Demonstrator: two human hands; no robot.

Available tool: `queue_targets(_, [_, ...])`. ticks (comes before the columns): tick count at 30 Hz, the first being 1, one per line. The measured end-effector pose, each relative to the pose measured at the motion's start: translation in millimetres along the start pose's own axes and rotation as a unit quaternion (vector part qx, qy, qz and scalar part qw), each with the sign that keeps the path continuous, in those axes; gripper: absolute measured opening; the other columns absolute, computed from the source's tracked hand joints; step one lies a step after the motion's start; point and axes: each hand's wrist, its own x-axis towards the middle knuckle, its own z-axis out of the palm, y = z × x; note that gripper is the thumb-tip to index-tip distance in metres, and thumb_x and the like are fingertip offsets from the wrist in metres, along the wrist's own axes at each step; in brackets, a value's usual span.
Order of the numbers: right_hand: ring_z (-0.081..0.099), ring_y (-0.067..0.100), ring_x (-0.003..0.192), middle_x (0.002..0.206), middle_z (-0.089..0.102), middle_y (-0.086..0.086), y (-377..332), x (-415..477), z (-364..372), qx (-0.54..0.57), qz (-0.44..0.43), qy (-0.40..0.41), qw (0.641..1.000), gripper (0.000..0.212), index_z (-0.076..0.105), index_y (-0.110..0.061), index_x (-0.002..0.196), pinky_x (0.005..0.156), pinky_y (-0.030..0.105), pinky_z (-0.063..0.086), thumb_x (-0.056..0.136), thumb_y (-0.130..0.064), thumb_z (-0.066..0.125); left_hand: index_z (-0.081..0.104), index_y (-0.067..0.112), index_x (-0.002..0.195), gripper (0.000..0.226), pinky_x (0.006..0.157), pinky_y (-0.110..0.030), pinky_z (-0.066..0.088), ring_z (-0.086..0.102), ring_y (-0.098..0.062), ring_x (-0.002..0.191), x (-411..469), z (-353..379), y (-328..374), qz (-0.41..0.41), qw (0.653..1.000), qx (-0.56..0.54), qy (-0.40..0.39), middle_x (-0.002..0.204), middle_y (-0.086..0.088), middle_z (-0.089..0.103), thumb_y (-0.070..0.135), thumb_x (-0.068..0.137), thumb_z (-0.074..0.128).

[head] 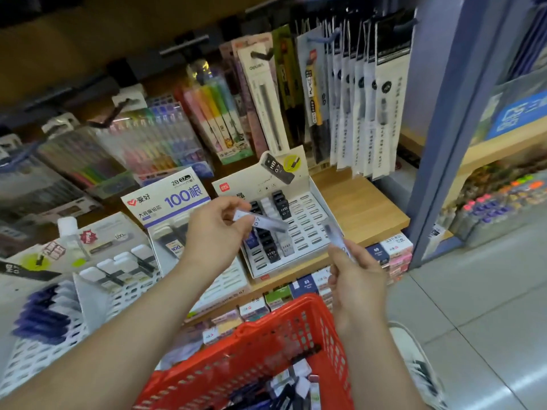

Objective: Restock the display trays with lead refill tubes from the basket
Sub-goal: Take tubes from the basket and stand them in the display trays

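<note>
My left hand pinches a clear lead refill tube marked 0.7, held level above the white slotted display tray. That tray holds several dark HB 0.7 tubes on its left side, with many open slots to the right. My right hand grips another clear tube, pointing up over the tray's front right corner. The red plastic basket sits below my hands, with several more tubes lying in its bottom.
A second tray with a "100" header card stands left of the first, and a third tray further left. Hanging pen packs fill the back wall. White mesh bins sit at the left. A blue shelf post rises at the right.
</note>
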Motion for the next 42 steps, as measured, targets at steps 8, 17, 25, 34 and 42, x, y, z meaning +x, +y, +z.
queue_targets(8, [0.053,0.013,0.062,0.071,0.063,0.003,-0.9,7.8,-1.7,-0.01,0.0,0.017,1.0,0.01,0.069,-0.014,0.088,0.06,0.031,0.051,0.083,-0.016,0.077,0.063,0.029,0.09,0.017,0.077,-0.05,0.056,0.067,-0.026,0.074,22.6,15.0,3.4,0.014,1.0,0.0,0.002,0.081,-0.006,0.066,0.013,0.086,0.068])
queue_targets(17, [0.074,0.026,0.09,0.097,0.074,0.019,-17.3,17.4,4.8,-0.022,-0.013,-0.102,0.995,0.017,0.06,0.003,0.098,0.075,0.027,0.059,0.084,0.003,0.07,0.067,0.033,0.087,0.013,0.074,-0.045,0.057,0.06,-0.014,0.06,24.0,13.8,2.2,0.035,0.999,-0.028,-0.002,0.061,0.005,0.062,0.021,0.088,0.067])
queue_targets(25, [0.066,0.016,0.08,0.094,0.073,0.002,-42.2,31.6,20.3,-0.179,-0.07,-0.105,0.976,0.014,0.069,-0.024,0.099,0.078,0.033,0.052,0.096,-0.015,0.059,0.069,0.026,0.103,0.023,0.079,-0.036,0.058,0.065,-0.013,0.069,40.4,-1.4,3.4,0.049,0.998,-0.024,0.026,0.069,0.006,0.061,0.008,0.093,0.058])
queue_targets(34, [0.046,0.01,0.062,0.072,0.052,-0.001,-50.9,34.9,48.9,-0.303,-0.055,-0.234,0.922,0.015,0.066,-0.017,0.108,0.061,0.027,0.042,0.1,-0.018,0.054,0.068,0.028,0.096,0.01,0.068,-0.036,0.053,0.062,-0.016,0.069,35.8,-14.5,12.1,0.079,0.997,0.016,0.007,0.073,-0.003,0.064,0.021,0.09,0.063])
queue_targets(42, [0.07,0.024,0.079,0.105,0.072,0.015,-35.0,-24.4,69.3,-0.237,0.14,-0.504,0.819,0.03,0.065,-0.011,0.117,0.065,0.034,0.06,0.096,-0.027,0.05,0.071,0.019,0.092,0.017,0.064,-0.023,0.054,0.061,-0.014,0.063,-25.2,-65.7,-7.6,0.012,0.991,-0.124,-0.058,0.074,-0.017,0.066,0.004,0.088,0.064])
